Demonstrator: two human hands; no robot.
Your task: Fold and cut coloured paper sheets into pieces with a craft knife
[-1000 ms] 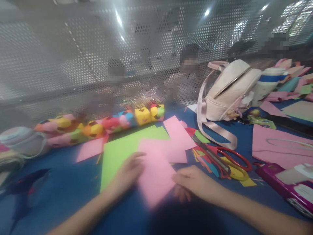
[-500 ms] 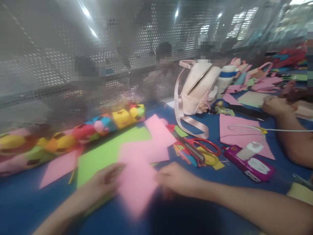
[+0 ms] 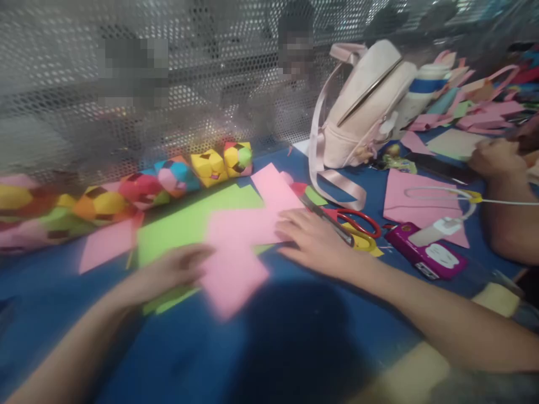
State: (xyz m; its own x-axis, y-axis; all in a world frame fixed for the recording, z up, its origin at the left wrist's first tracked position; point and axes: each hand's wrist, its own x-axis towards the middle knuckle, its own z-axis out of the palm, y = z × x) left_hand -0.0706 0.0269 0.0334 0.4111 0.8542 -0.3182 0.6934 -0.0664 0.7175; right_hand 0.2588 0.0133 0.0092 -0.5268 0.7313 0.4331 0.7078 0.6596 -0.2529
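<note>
My left hand (image 3: 183, 268) is closed on the left corner of a square pink paper sheet (image 3: 233, 280), slightly blurred. My right hand (image 3: 314, 238) is open, its fingers spread at the right edge of another pink sheet (image 3: 229, 224); whether they press on it I cannot tell. That sheet lies over bright green paper (image 3: 185, 227), and a further pink sheet (image 3: 272, 179) is behind it. Just beyond my right hand are scissors (image 3: 362, 223) with red and yellow handles, partly covered by the hand.
Colourful folded-paper balls (image 3: 143, 193) line the back left, by a perforated metal screen (image 3: 202, 84). A pale backpack (image 3: 362, 106) and a cup (image 3: 425, 90) stand behind. To the right are a purple device (image 3: 425, 252), pink paper (image 3: 404, 196) and another person's hand (image 3: 497, 160).
My right hand has let go of the held pink square, opened and moved up and right to the sheets behind. My left hand keeps the square. The camera view has tilted downward.
</note>
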